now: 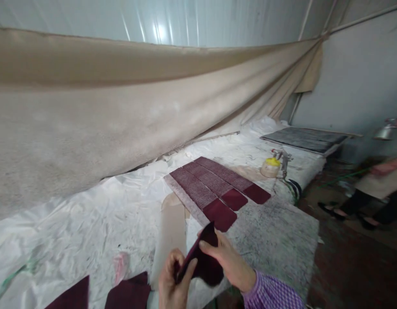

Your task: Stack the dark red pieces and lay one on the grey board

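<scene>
A dark maroon fabric piece (209,262), bent over on itself, is held between both hands above the table's front edge. My left hand (176,274) pinches its lower left side, thumb on top. My right hand (229,259) grips its upper right side with the thumb across the face. Just beyond lie three long maroon strips (206,182) side by side on a speckled board (269,231); a whitish film covers most of each, while their near ends stay plain. A beige panel (171,227) lies left of the board. More maroon pieces (129,294) rest at the lower left.
A spray gun with a yellow-topped cup (271,167) stands right of the strips, its hose hanging near the edge. White plastic sheeting (98,227) covers the table. A beige cloth (121,116) hangs behind. A dark panel (304,139) lies farther back. Another person (379,184) stands at right.
</scene>
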{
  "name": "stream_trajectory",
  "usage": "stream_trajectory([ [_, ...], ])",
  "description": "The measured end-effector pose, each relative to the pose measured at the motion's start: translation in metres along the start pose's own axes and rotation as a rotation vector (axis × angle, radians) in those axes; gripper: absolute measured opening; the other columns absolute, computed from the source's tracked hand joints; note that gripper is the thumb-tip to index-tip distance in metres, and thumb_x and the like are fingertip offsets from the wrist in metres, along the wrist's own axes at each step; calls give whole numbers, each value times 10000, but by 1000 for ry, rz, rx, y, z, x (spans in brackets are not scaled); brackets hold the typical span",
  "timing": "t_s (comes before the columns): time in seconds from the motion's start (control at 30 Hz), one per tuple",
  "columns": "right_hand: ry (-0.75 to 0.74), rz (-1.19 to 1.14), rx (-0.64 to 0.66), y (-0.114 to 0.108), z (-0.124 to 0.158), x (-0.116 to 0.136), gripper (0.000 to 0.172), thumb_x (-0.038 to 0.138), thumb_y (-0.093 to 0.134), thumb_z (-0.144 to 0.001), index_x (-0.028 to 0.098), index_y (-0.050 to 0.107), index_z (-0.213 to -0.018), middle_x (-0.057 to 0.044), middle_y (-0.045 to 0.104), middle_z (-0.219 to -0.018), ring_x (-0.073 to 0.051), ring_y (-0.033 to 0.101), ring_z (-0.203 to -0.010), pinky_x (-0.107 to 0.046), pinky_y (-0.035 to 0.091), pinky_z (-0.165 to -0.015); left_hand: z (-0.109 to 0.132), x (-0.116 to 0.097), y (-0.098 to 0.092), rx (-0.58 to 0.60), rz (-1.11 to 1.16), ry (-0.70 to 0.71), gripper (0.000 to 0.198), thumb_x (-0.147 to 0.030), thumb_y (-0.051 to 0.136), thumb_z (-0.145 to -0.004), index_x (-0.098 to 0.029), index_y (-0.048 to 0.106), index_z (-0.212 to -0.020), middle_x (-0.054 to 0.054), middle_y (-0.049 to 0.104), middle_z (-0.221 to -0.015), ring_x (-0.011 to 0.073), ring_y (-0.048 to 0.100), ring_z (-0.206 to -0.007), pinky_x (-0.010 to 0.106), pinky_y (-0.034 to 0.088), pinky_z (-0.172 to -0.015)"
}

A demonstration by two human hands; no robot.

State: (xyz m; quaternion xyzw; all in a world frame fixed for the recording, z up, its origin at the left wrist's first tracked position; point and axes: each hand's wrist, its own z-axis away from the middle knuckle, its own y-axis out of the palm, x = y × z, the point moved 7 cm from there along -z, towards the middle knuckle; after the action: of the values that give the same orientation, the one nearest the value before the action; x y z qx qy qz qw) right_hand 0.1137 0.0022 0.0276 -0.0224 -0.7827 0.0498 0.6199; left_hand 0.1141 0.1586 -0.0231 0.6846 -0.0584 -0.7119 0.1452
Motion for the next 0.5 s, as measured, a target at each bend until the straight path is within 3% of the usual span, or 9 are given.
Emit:
stream_trajectory([
  [0.07, 8, -23, 22, 2, 4, 5, 185, 314, 525, -846, 187, 657, -877, -40, 595, -781, -187, 565, -744, -300, 469, -674, 0, -15, -5, -14, -159, 268, 291, -122, 802, -498, -196, 526, -551, -14, 524, -671, 137, 486, -676, 203, 398, -654],
  [0.1, -86, 67, 24, 2, 7, 13, 163, 292, 539, -834, 194, 666, -865, -47, 596, -805, -193, 561, -769, -310, 461, -697, 0, -14, -6, 2, -151, 289, 264, -174, 804, -508, -208, 560, -602, -10, 547, -706, 147, 497, -683, 210, 406, -642],
  [0.17, -259, 249, -44, -1, 14, 26, 116, 225, 591, -778, 208, 674, -857, -56, 598, -850, -205, 554, -815, -328, 439, -741, -3, 4, -8, 40, -45, 83, 302, -301, 789, -549, -239, 625, -796, 6, 608, -793, 188, 549, -712, 245, 443, -636],
  [0.23, -196, 192, -36, -2, 17, 21, 129, 208, 580, -773, 204, 661, -874, -49, 599, -830, -203, 562, -791, -328, 446, -720, -1, 18, -10, 64, -67, -63, 357, -309, 791, -547, -235, 644, -863, 19, 618, -772, 209, 568, -708, 261, 466, -644],
  [0.3, -13, -16, -26, -2, 20, 8, 151, 224, 531, -815, 202, 628, -929, -33, 599, -810, -188, 574, -753, -318, 466, -701, 1, 9, -12, 51, -188, 84, 298, -205, 813, -496, -218, 655, -748, 25, 596, -735, 202, 558, -734, 231, 461, -694],
  [0.37, -25, -62, -32, 0, 24, 9, 168, 244, 526, -819, 216, 614, -959, -35, 603, -846, -187, 576, -776, -321, 470, -725, 2, -4, -13, 57, -188, 251, 307, -183, 821, -473, -227, 646, -722, 21, 584, -752, 188, 541, -721, 211, 456, -670],
  [0.43, -187, 78, -67, -1, 28, 23, 192, 242, 602, -732, 224, 628, -921, -47, 595, -885, -207, 560, -829, -341, 452, -766, 1, -5, -8, 137, -83, 188, 321, -312, 809, -517, -243, 630, -774, 13, 574, -737, 173, 512, -627, 224, 442, -551],
  [0.5, -185, 96, -85, 0, 30, 26, 166, 231, 605, -683, 211, 620, -847, -40, 572, -826, -211, 549, -800, -342, 447, -738, 2, -6, -1, 210, -86, 113, 276, -391, 765, -582, -234, 604, -743, 5, 528, -662, 153, 456, -551, 224, 392, -477],
])
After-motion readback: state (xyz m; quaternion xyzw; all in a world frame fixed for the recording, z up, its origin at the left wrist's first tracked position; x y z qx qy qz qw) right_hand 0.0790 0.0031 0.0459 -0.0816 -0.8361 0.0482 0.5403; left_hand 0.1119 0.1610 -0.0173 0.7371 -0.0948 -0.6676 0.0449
